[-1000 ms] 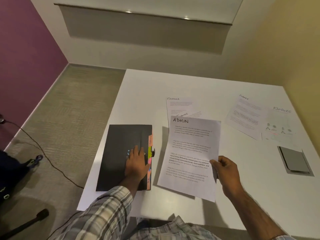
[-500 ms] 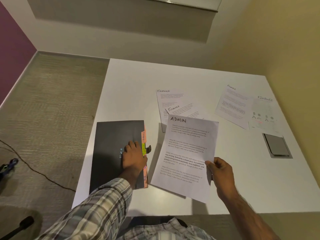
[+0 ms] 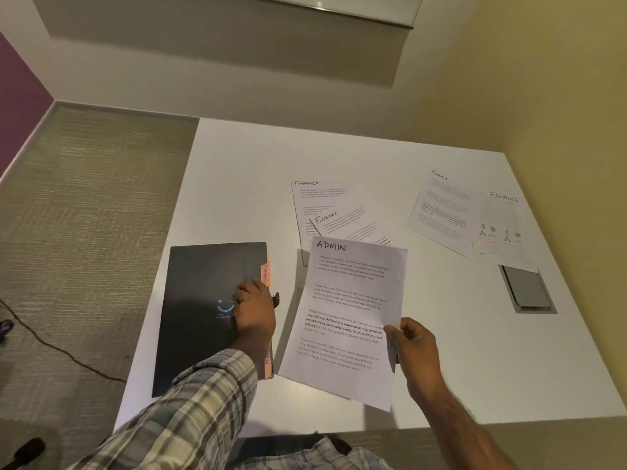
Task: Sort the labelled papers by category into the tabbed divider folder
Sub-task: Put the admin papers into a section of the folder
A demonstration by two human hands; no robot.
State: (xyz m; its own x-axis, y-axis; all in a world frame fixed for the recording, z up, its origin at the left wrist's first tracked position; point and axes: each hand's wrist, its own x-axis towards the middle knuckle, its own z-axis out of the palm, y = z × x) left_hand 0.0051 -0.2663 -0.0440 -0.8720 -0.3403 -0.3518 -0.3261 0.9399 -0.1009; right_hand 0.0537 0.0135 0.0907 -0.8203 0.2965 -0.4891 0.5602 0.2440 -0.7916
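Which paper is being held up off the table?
The ADMIN sheet, pinched at its right edge by the right hand. The four FINANCE sheets lie flat on the table, farther back.

Folder (image 3: pixel 203 310) is coloured black, tab (image 3: pixel 265 273) orange. Paper (image 3: pixel 349 300) is printed black on white. Sleeve (image 3: pixel 190 412) at 7 o'clock is patterned grey plaid.

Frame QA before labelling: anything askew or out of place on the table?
The tilted FINANCE sheet lies crooked across the upper FINANCE sheet, beyond the ADMIN sheet; the far-right FINANCE sheets overlap too. Nothing spilled or torn.
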